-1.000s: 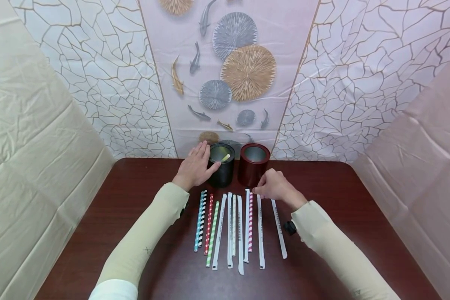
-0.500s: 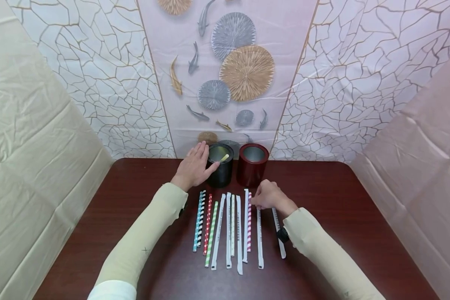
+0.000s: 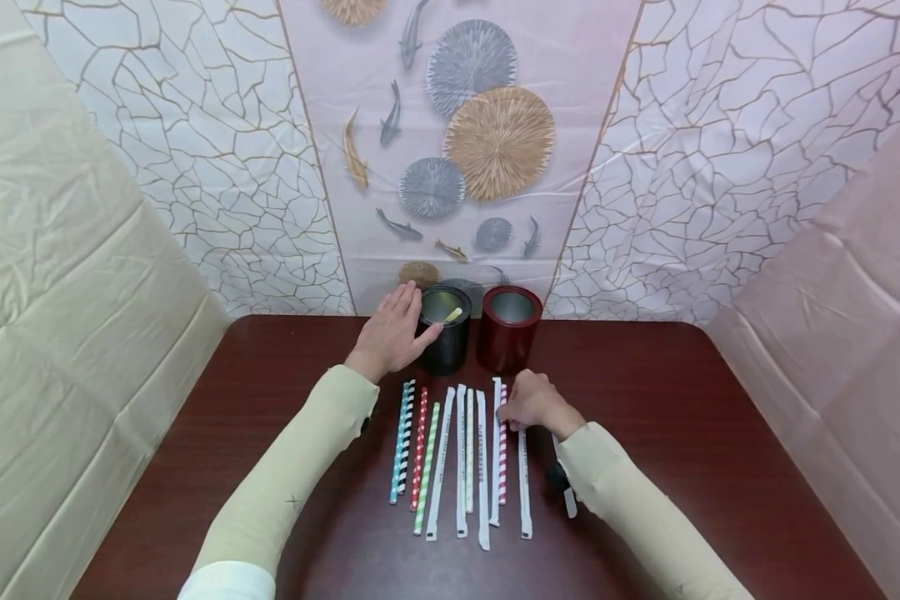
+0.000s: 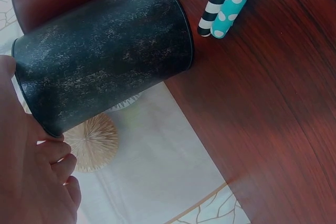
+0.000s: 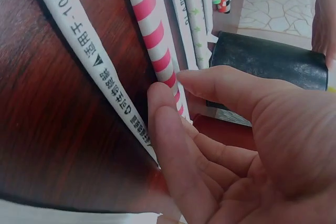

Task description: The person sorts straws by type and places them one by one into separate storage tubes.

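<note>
My left hand (image 3: 394, 332) rests on the rim of a black round canister (image 3: 447, 346), its fingers spread along the left side and the thumb over the front edge. A pale yellow-green end (image 3: 453, 315) shows inside that canister. My right hand (image 3: 536, 402) is low over the row of straws. In the right wrist view its thumb and forefinger fingertips (image 5: 160, 93) pinch a pink-and-white striped straw (image 5: 152, 24) from both sides, near its far end. The straw lies on the table beside a white paper-wrapped straw (image 3: 496, 467).
A dark red canister (image 3: 506, 346) stands right of the black one. Left in the row lie blue dotted (image 3: 399, 454), black striped, red dotted (image 3: 419, 450) and green striped (image 3: 427, 467) straws, then several wrapped ones. Two wrapped straws (image 3: 525, 492) lie to the right. Patterned cloth backs the table.
My right hand has come down from beside the red canister toward me and slightly left, onto the pink-and-white striped straw. My left hand has stayed at the black canister.
</note>
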Available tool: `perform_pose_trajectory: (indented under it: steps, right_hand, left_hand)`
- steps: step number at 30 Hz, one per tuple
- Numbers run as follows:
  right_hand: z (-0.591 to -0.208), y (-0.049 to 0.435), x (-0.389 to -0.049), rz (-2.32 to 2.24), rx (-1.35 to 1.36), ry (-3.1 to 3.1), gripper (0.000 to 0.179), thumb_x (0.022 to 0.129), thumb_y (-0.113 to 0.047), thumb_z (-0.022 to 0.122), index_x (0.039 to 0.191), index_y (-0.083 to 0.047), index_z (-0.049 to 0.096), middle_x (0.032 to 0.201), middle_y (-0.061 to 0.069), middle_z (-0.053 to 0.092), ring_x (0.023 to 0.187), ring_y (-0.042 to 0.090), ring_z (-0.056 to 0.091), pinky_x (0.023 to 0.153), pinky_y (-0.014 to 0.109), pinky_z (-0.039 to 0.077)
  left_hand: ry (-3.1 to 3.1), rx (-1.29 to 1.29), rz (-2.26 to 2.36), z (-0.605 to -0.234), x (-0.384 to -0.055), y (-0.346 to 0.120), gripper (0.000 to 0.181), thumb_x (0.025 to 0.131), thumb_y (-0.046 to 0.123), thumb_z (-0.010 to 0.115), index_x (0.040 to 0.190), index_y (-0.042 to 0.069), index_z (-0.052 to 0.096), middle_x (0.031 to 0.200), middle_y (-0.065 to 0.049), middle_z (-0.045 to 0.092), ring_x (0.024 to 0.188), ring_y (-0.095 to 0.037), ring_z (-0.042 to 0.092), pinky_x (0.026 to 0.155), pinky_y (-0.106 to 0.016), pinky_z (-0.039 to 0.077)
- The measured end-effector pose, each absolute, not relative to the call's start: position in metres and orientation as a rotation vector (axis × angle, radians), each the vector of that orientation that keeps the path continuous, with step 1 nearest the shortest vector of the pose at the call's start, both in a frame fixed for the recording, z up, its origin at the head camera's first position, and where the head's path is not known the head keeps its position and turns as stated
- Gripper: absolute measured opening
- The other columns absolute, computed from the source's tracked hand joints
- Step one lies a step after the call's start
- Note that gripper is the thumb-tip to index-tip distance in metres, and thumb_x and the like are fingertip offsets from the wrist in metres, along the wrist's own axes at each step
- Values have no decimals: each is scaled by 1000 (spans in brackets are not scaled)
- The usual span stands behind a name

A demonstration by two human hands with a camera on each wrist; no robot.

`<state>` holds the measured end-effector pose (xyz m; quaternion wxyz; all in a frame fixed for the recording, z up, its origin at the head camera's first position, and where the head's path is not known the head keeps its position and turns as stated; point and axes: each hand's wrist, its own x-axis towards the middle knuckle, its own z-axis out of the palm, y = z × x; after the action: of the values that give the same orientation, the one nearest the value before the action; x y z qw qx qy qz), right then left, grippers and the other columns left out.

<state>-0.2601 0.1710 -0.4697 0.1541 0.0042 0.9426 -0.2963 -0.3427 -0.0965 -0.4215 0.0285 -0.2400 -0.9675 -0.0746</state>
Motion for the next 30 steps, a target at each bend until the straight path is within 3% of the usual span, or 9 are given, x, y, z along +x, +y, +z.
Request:
perform_pose_trajectory:
  steps: [30]
  right_hand:
    - [-471,177,-256,-1020,48,2560,25,92,-12,75,71,1,76,66,12,74,58,16,73,61,31,64]
  left_hand:
    - [-2988,-733,-228,-421,-339,-95,87,111,61,29,167,-3,16,178,-19,11,167,-33,10,137,-45,12]
